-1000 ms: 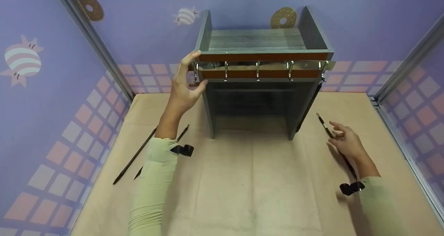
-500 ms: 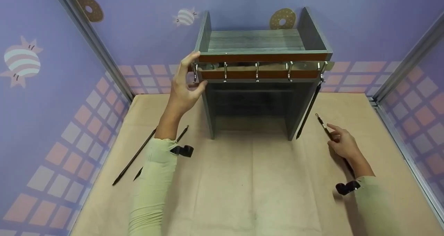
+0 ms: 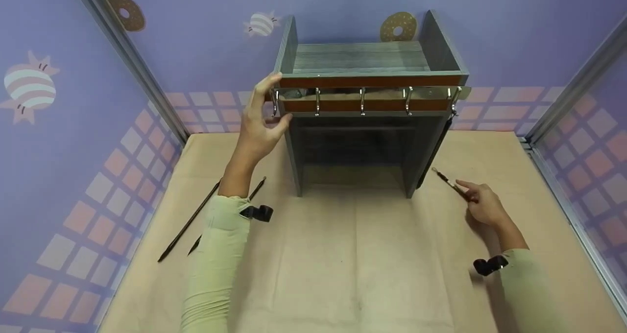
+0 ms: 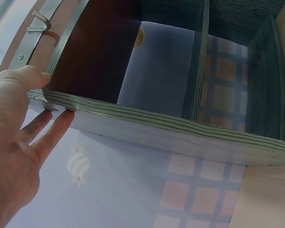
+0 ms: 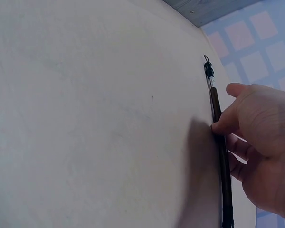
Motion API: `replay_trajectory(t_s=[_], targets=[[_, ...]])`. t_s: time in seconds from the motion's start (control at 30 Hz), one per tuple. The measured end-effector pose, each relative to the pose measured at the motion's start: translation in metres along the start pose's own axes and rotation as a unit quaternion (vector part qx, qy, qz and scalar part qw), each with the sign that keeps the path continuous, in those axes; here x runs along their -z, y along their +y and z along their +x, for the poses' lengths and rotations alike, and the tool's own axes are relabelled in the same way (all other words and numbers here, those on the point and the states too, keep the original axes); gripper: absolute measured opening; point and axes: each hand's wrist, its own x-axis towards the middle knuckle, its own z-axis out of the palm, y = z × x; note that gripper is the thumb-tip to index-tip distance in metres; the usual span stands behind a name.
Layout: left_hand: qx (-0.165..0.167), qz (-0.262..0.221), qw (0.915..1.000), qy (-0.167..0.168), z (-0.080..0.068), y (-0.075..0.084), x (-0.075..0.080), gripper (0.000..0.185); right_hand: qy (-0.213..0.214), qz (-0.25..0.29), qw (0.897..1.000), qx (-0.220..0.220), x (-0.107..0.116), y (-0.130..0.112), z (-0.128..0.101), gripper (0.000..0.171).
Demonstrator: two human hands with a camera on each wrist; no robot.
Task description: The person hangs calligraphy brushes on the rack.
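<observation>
My left hand grips the upper left side of a small grey wooden shelf, beside its row of metal hooks. In the left wrist view the thumb lies on the shelf's front edge, with fingers against its outer side. At the right, my right hand pinches a dark calligraphy brush around its handle. The brush's loop end points toward the shelf in the head view. Another brush hangs from the rightmost hook, along the shelf's right side.
Two more brushes lie on the cloth-covered table left of the shelf: one brush in full view, and another brush partly hidden behind the left forearm. Patterned wall panels enclose the back and sides.
The right fingers have closed on the brush, and its loop end has shifted left and nearer the shelf. The hanging brush has swung slightly. My left hand has stayed on the shelf.
</observation>
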Motion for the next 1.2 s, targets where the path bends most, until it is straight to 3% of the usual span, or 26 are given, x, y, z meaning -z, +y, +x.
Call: replay_trajectory(t_s=[0.3,0.7,1.2], targets=[[-0.017,-0.001,0.9998,0.004,0.002,-0.001,-0.001,0.071,0.002,0.0,1.0,-0.006,-0.003,0.0,-0.001,0.077],[-0.008,-0.005,0.9999,0.005,0.001,-0.001,0.0,0.071,0.023,0.001,1.0,0.02,0.0,-0.001,0.001,0.077],[-0.004,0.004,1.0,0.005,0.0,0.0,0.0,0.07,0.046,0.05,0.997,0.022,0.01,-0.017,-0.005,0.074]])
